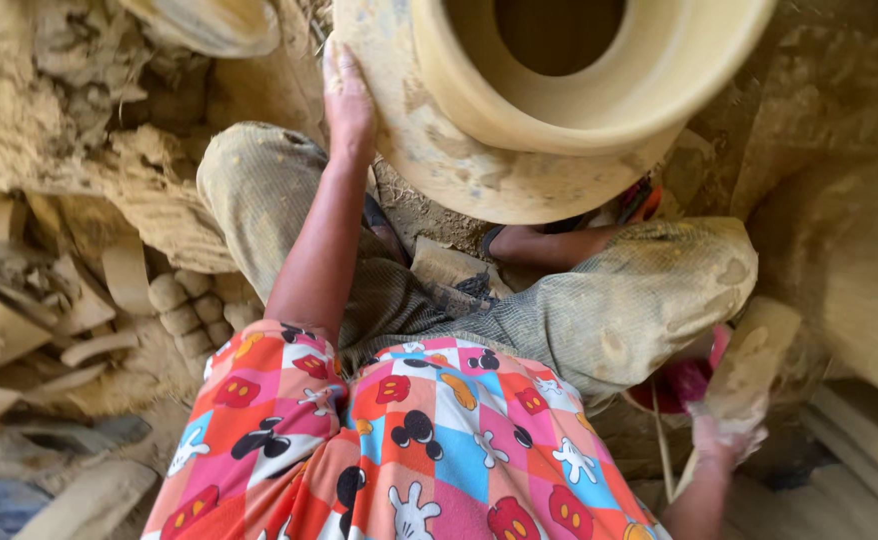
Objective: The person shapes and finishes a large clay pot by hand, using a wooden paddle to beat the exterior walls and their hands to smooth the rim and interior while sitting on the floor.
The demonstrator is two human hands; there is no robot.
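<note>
One big clay pot (559, 90) looks shaped already; beside it, the left hand (347, 95) presses flat, while the right hand (724, 435) grips a clay-covered paddle (754, 365).

No packages, labels, signs or screens showed anywhere around the clay pot (569, 90); only raw clay, mud-caked ground and loose clay lumps lay about it.
</note>
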